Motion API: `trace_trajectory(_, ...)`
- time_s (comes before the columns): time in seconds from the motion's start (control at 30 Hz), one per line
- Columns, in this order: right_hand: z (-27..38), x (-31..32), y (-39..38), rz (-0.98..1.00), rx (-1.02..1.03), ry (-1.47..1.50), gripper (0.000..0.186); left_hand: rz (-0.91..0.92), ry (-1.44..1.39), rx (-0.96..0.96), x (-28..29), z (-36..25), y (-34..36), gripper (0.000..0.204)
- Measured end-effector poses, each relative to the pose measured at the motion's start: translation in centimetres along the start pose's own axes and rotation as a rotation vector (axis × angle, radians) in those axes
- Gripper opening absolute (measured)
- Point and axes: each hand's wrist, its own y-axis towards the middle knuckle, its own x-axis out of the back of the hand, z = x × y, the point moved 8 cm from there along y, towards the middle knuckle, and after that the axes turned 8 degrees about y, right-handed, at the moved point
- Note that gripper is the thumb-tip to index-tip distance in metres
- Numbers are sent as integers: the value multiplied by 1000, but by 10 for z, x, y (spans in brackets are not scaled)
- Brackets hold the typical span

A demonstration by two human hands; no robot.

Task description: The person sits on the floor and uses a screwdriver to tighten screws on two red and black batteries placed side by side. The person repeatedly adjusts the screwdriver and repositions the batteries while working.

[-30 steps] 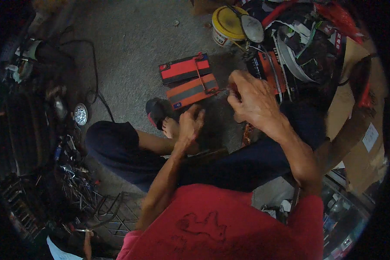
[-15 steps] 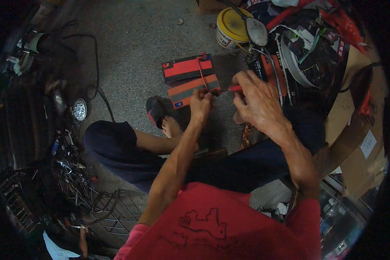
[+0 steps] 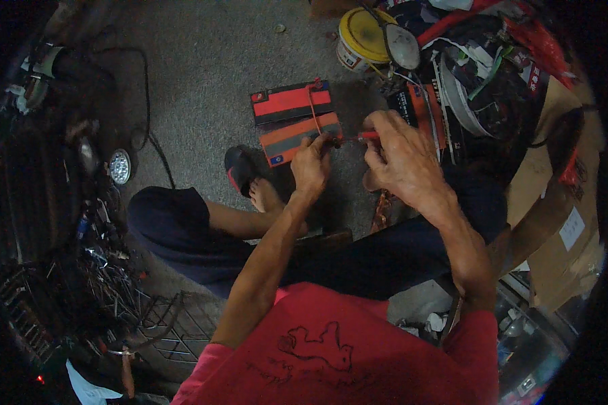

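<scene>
Two box-shaped batteries lie side by side on the floor: a red and black battery [image 3: 287, 104] farther off and an orange and grey battery [image 3: 297, 140] nearer. A thin red wire [image 3: 312, 106] runs from the red battery's far right corner down across the orange one. My left hand [image 3: 311, 165] is closed at the orange battery's right end, pinching near the wire's lower end; what lies between the fingertips is too small to make out. From the right, my right hand [image 3: 409, 155] grips a red-handled screwdriver [image 3: 369, 136], its thin shaft pointing left at the left fingertips.
A white bucket with a yellow lid [image 3: 365, 37] stands beyond, beside a pile of bags and scraps. Another orange and black box [image 3: 422, 115] is right of my right hand. Cardboard [image 3: 564, 250] lies at far right. Loose tools [image 3: 108, 277] and a round lamp [image 3: 120, 167] are left.
My left fingertips have shifted slightly farther away at the orange battery's right end. The screwdriver stays in my right hand, and the batteries keep their places.
</scene>
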Motion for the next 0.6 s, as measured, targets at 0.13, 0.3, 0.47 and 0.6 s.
trace_trajectory(0.13, -4, -2, 4, 140, -181, 41, 20, 42, -10, 66, 4, -3, 2, 25)
trace_trajectory(0.3, 0, -3, 5, 72, -43, 2, 25, -54, -8, -49, 8, -7, 6, 24)
trace_trajectory(0.47, 9, 3, 6, 4, 30, 3, 24, 123, 22, 38, 1, -3, 18, 23)
trace_trajectory(0.6, 2, -4, 9, 136, -156, -42, 21, 302, 29, 161, -9, 7, 24, 21)
